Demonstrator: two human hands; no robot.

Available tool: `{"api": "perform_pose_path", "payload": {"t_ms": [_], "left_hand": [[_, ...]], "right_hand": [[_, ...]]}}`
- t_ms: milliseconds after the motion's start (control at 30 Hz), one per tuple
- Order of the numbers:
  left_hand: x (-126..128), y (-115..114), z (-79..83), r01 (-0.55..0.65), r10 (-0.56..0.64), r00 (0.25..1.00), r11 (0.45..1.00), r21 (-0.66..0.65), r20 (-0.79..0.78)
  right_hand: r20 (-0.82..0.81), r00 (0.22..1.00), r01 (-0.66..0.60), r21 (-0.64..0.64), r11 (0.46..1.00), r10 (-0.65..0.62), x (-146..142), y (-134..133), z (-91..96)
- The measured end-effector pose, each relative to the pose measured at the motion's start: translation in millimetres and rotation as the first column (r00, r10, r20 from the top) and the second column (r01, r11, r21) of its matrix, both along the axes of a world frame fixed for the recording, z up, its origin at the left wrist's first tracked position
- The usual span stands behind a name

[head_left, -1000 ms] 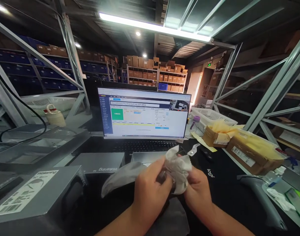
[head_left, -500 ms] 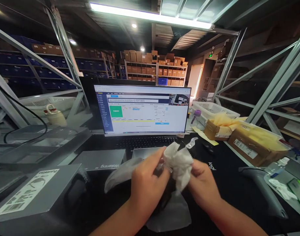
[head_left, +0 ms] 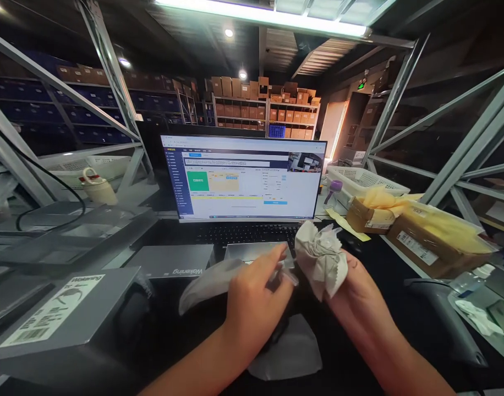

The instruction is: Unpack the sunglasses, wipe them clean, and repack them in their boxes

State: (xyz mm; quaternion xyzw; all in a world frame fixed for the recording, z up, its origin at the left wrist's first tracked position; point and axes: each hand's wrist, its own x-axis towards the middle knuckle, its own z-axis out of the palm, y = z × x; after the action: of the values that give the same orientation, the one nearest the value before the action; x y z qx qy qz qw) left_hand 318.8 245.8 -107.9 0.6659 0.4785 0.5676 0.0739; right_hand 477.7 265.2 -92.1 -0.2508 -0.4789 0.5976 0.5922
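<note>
My right hand (head_left: 355,286) is closed around the lower part of a crumpled white cloth (head_left: 321,258) with zigzag edges, and a bit of clear plastic shows at its top. My left hand (head_left: 256,300) is curled beside it, apart from the cloth, with the index finger raised. A scrap of clear plastic (head_left: 291,276) sits at its thumb tip; its other fingers are hidden. Behind that hand lies a translucent bag (head_left: 206,283). Another translucent bag (head_left: 291,352) rests on the black mat below, between my forearms.
A lit monitor (head_left: 252,184) and a keyboard (head_left: 252,232) stand ahead. Grey boxes (head_left: 70,313) lie on the left. To the right are a scanner (head_left: 450,324), a bottle (head_left: 469,279), cartons with yellow packing (head_left: 425,250) and a white basket (head_left: 367,181).
My hands have moved apart. The white cloth, held between both before, has gone right with my right hand and is out of my left. The view has shifted slightly.
</note>
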Motion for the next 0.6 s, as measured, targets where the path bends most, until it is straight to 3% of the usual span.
{"api": "perform_pose_path", "payload": {"t_ms": [67,133,200,267,333,400,467,600], "left_hand": [[1.3,0.5,0.2,0.015,-0.015,1.0,1.0,0.002,0.013],[0.0,-0.3,2.5,0.002,-0.003,1.0,0.999,0.038,0.009],[-2.6,-2.7,6.2,-0.009,0.01,1.0,0.996,0.089,-0.014],[-4.6,-6.0,9.3,-0.007,0.013,0.998,0.993,0.122,-0.055],[-4.5,-8.7,10.1,0.011,0.001,0.996,0.991,0.132,-0.092],[-2.9,-10.3,9.1,0.033,-0.02,0.994,0.991,0.129,-0.105],[-1.4,-10.7,8.0,0.046,-0.033,0.994,0.991,0.126,-0.105],[-4.4,-9.7,10.3,0.026,-0.013,0.994,0.993,0.115,-0.113]], "right_hand": [[0.039,0.999,0.005,0.023,1.0,-0.006,1.3,-0.4,2.5],[0.211,0.976,0.015,0.179,0.984,-0.054,1.5,-3.7,2.4],[0.367,0.919,-0.016,0.393,0.919,-0.141,2.1,-7.9,0.8],[0.398,0.897,-0.022,0.478,0.878,-0.193,4.7,-10.4,-0.4],[0.32,0.934,0.034,0.366,0.93,-0.16,8.7,-10.3,-0.2],[0.21,0.974,0.057,0.151,0.987,-0.088,12.5,-8.7,2.6],[0.134,0.991,0.02,0.005,1.0,-0.02,14.6,-7.4,7.9],[0.151,0.988,-0.037,-0.045,0.998,0.043,18.8,-15.1,18.2]]}}
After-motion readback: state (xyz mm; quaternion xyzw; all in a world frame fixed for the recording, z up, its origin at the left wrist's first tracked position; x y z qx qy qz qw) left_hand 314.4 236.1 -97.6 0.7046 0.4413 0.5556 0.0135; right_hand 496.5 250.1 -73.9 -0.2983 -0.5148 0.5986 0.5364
